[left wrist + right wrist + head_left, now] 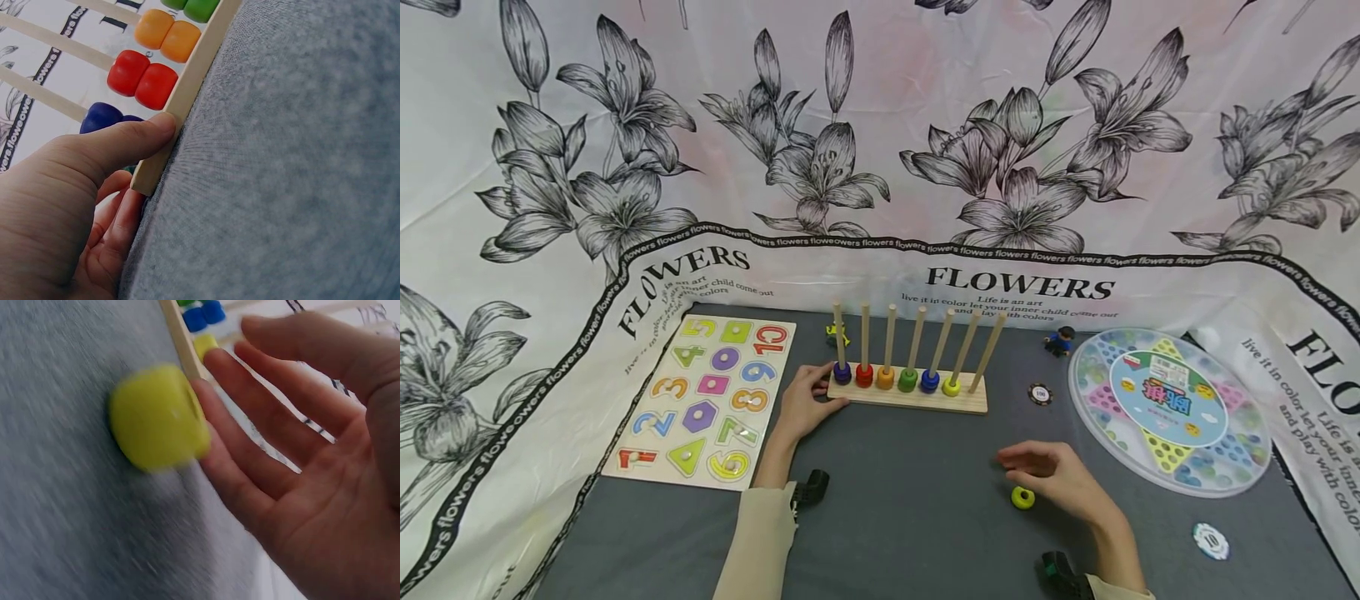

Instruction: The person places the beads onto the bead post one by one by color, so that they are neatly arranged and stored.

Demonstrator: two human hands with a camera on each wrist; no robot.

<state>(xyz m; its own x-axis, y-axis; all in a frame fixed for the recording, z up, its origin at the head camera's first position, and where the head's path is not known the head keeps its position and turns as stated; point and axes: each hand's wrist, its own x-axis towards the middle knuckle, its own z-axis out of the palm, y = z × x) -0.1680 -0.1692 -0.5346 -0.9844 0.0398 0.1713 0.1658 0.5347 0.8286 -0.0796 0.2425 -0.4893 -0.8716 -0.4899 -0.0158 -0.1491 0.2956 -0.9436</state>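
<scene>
My left hand (805, 404) grips the left end of a wooden peg stand (910, 398), thumb on the front edge of its base and fingers behind. Several upright pegs rise from it, with dark purple-blue, red (156, 84), orange (167, 36), green, blue and yellow rings low on them; the rightmost peg is bare. Off to the right, my right hand (1060, 479) hovers with relaxed fingers above a loose yellow ring (1022, 498) on the grey cloth. That ring (156, 419) is blurred in the right wrist view, close to the fingers; whether they touch cannot be told.
A number-and-shape puzzle board (702, 400) lies left of the stand. At right is a round game board (1090, 400), with poker chips (1041, 394) nearby. Small toy figures (1060, 341) stand at the back, before a flower-print cloth (865, 267).
</scene>
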